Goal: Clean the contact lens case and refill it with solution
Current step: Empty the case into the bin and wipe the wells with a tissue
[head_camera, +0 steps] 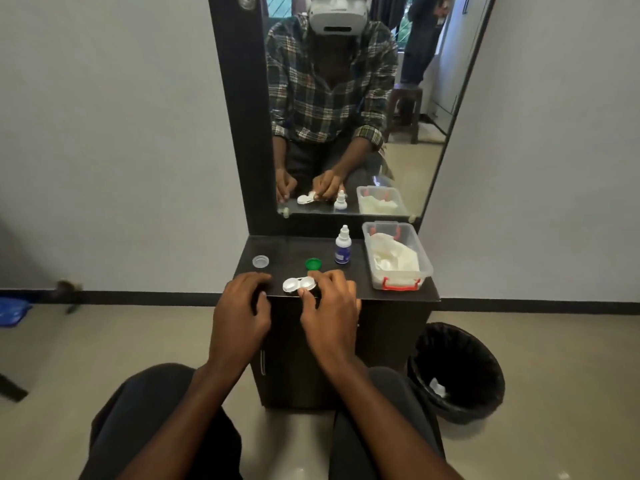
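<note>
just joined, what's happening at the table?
A person sits at a small dark table by a mirror. The right hand pinches the open lens case; the left hand rests curled at the table edge. A green cap and a clear cap lie off. The solution bottle stands untouched.

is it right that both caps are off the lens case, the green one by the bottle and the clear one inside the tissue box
Not quite. The head view shows the clear cap on the tabletop's far left, not inside the tissue box. The green cap does sit by the bottle, off the lens case.
</note>
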